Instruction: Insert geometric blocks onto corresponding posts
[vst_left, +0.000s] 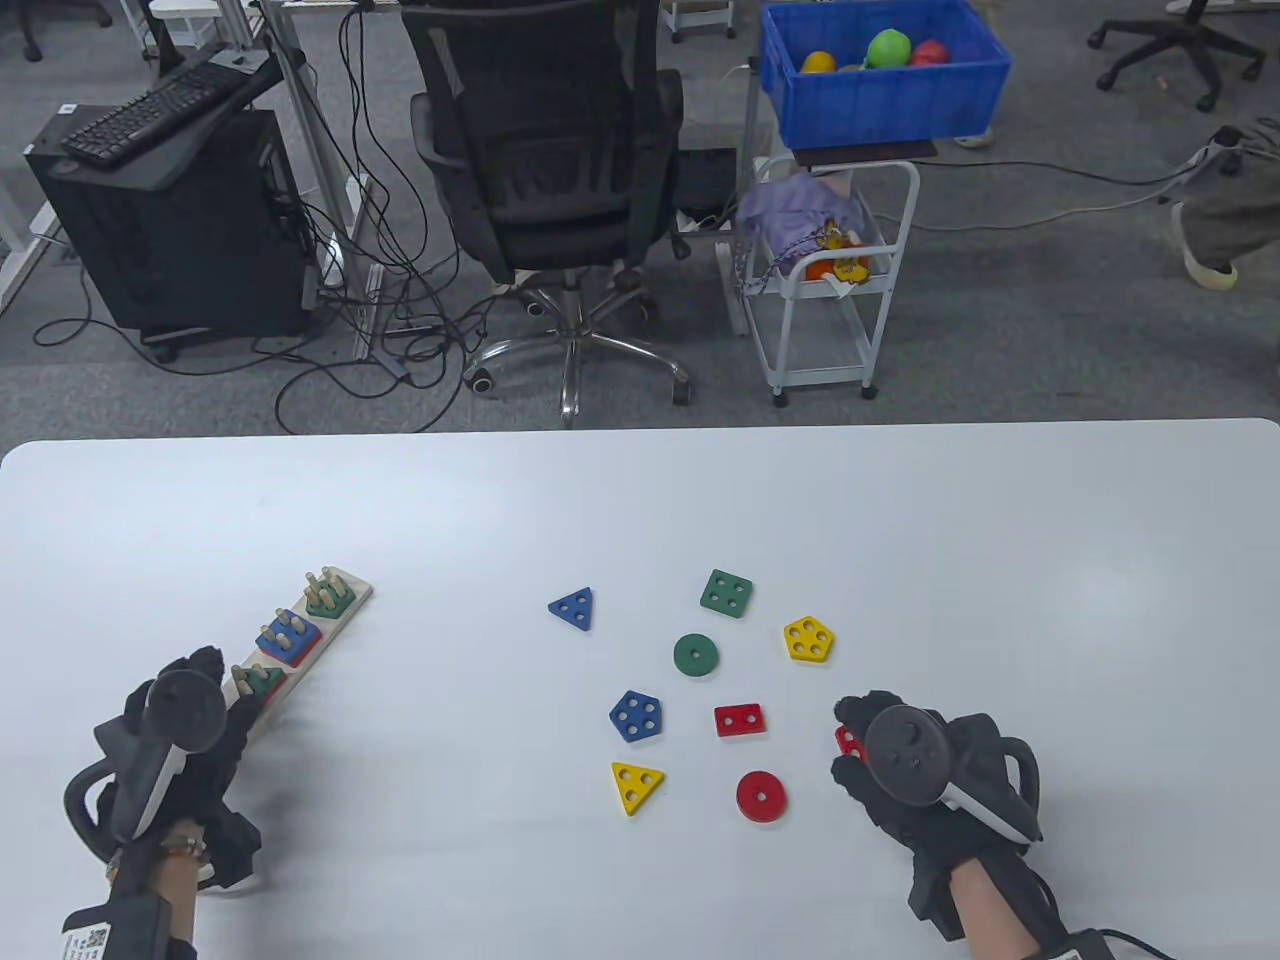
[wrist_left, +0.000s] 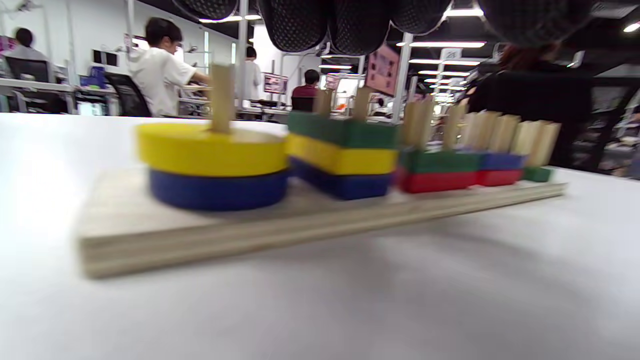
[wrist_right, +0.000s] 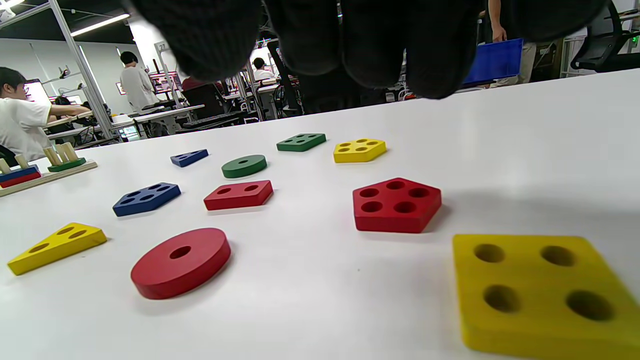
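A wooden peg board (vst_left: 345, 597) lies at the left. In the left wrist view the board (wrist_left: 200, 225) carries a yellow circle (wrist_left: 210, 150) on a blue one, stacked rectangles (wrist_left: 345, 132), triangles, squares and a green pentagon (wrist_left: 537, 174). My left hand (vst_left: 205, 690) is over the board's near end, holding nothing. My right hand (vst_left: 862, 770) hovers open over a red pentagon (wrist_right: 396, 204), partly seen in the table view (vst_left: 848, 740). A yellow square (wrist_right: 545, 295) lies under that hand, hidden in the table view.
Loose blocks lie mid-table: blue triangle (vst_left: 572, 607), green square (vst_left: 727, 592), yellow pentagon (vst_left: 809, 639), green circle (vst_left: 695, 655), blue pentagon (vst_left: 635, 716), red rectangle (vst_left: 740, 720), yellow triangle (vst_left: 635, 785), red circle (vst_left: 761, 796). An office chair (vst_left: 550, 150) stands beyond the table.
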